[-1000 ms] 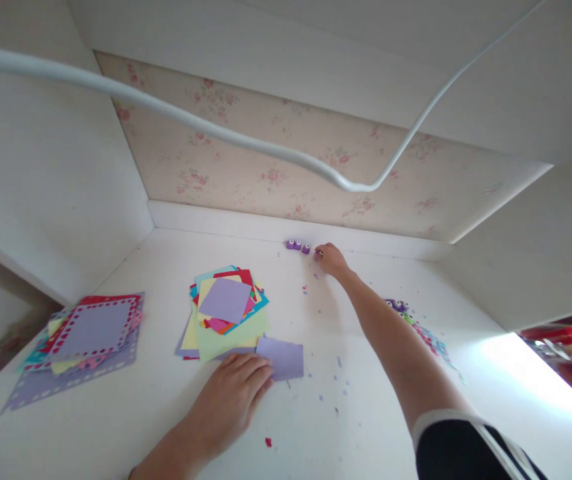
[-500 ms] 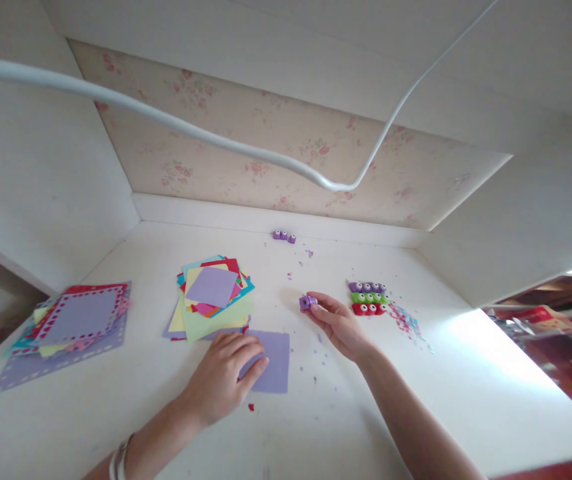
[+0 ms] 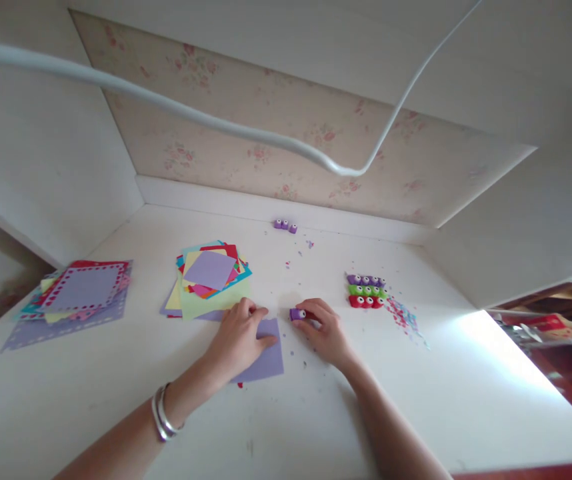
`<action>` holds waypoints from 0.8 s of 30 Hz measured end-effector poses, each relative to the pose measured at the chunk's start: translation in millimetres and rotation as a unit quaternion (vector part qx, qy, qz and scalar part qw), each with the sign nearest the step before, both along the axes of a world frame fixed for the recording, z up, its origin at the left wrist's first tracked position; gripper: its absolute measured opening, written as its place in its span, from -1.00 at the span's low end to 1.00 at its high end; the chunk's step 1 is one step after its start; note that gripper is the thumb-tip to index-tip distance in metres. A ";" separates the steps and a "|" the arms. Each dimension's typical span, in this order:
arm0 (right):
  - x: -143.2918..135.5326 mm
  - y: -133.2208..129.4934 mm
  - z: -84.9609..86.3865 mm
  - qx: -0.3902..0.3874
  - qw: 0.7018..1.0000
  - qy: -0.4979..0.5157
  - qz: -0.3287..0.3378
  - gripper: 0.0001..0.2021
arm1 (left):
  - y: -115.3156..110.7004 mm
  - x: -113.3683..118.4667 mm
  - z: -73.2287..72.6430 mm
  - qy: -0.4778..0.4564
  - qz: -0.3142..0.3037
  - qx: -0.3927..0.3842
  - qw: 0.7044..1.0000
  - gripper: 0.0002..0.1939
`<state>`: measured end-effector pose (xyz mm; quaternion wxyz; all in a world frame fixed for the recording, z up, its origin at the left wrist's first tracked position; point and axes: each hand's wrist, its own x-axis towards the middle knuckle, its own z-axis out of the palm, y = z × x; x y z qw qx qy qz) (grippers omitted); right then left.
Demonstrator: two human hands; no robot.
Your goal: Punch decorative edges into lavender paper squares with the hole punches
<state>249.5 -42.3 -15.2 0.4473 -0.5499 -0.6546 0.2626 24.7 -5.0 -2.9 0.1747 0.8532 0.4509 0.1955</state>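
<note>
Two paper stacks lie to the left of the purple sheet [image 3: 261, 365]: the farther one, a bordered stack [image 3: 86, 288], with dotted edges, and just beyond the sheet's left side a mixed pile [image 3: 210, 270], skewed so many colours show. Kept separate, they were probably sorted. On the sheet itself rests the left hand [image 3: 240, 339], thumb and forefinger parted, seemingly to steady it; whether any finger pinches the paper, I cannot tell. Well beyond the sheet, three purple punches [image 3: 285, 225] sit near the wall, likely parked out of the way. Just right of the sheet, the right hand [image 3: 325, 331] grips a single purple punch [image 3: 297, 314] between thumb and fingers, its eye turned handward, leaving the other end facing the paper. Farther right stand punch rows [image 3: 367, 291], grouped by colour, then scattered confetti [image 3: 404, 317].
</note>
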 end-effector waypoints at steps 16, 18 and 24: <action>-16.3 -6.5 -4.7 -0.019 0.998 0.028 0.055 -0.76 | 2.8 -8.4 9.9 -0.172 -0.034 -0.205 0.963 -0.82; -17.0 -7.8 -4.0 -0.020 0.998 0.021 0.060 -0.76 | 5.9 -8.6 8.8 -0.178 -0.030 -0.221 0.958 -0.78; -20.2 -9.4 -3.2 -0.012 0.998 -0.008 0.069 -0.75 | 8.5 -8.8 8.0 -0.179 -0.034 -0.234 0.955 -0.76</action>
